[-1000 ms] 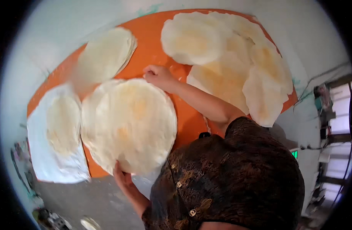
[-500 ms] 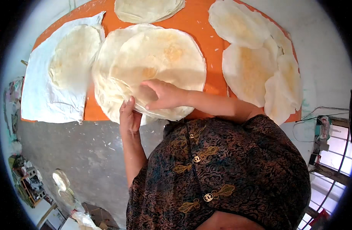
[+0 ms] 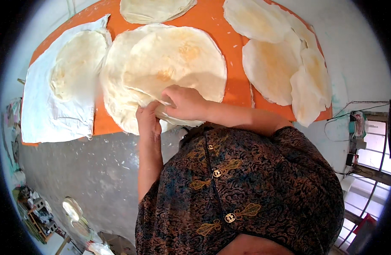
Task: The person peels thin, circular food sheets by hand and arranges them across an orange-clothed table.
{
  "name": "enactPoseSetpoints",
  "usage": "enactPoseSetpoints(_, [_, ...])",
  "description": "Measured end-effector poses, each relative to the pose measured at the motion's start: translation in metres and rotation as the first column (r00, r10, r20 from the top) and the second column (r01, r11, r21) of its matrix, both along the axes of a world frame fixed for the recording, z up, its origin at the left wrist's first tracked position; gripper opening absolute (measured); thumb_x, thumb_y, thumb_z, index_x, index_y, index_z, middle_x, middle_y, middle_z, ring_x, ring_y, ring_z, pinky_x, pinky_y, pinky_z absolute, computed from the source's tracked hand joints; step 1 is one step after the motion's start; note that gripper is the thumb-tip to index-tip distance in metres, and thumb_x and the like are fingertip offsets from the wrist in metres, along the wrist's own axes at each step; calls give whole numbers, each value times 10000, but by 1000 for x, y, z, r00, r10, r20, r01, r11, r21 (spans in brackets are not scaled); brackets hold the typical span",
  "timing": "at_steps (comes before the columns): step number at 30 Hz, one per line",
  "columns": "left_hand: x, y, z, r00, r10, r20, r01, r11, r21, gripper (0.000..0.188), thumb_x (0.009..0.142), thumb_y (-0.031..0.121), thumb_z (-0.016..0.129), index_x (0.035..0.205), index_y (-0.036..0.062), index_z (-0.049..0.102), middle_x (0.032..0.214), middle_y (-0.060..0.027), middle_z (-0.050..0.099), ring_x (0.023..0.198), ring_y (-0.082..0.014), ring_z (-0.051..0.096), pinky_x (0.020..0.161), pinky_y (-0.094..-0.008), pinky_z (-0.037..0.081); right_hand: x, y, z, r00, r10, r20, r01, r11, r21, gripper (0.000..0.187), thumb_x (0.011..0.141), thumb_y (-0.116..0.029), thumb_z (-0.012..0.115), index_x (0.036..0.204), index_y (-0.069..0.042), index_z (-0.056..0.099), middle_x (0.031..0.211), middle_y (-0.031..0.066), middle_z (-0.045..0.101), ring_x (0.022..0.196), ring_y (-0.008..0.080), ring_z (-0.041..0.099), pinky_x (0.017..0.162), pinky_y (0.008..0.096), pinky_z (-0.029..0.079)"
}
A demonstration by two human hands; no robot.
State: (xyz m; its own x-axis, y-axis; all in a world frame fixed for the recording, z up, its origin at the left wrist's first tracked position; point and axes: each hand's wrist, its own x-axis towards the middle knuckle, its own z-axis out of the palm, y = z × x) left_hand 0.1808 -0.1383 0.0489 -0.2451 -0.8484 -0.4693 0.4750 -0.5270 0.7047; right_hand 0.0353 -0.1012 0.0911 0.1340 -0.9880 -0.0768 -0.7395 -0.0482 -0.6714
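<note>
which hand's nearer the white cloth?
Left. The left hand is right of the white cloth, at the near edge of the big flatbread; the right hand is farther right, beyond the left one.

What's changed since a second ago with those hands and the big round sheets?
The right hand has come back from the far edge of the round sheets to meet the left hand at the near edge, which the left pinches; whether the right grips too is unclear. The white cloth and pale sheets at right stay put on the orange table.
</note>
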Motion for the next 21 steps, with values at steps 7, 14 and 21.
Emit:
enactPoseSetpoints(7, [-5, 1, -18, 981, 76, 180, -67, 996, -59, 321, 725, 1, 592, 1028, -52, 501, 925, -108, 589, 786, -190, 589, 662, -294, 486, 18, -12, -17, 991, -66, -113, 64, 998, -20, 285, 741, -160, 504, 995, -38, 543, 890, 166, 583, 819, 330, 570, 692, 424, 452])
enactPoseSetpoints(14, [61, -45, -51, 988, 23, 154, -21, 1000, -15, 349, 794, -16, 520, 1136, -31, 452, 965, -124, 553, 843, -242, 566, 734, -350, 491, -73, -100, 44, 975, -213, 66, 215, 976, -29, 340, 730, -185, 551, 1038, -44, 572, 836, 151, 611, 783, 229, 588, 720, 349, 464])
enactPoseSetpoints(21, [79, -50, -74, 974, -4, 226, -20, 994, 104, 364, 814, 9, 516, 1159, -54, 417, 1048, -138, 514, 927, -251, 540, 769, -359, 488, -226, -106, 172, 994, -85, -68, 23, 776, -630, 294, 766, -226, 554, 983, -30, 577, 822, 108, 608, 731, 220, 598, 629, 359, 487])
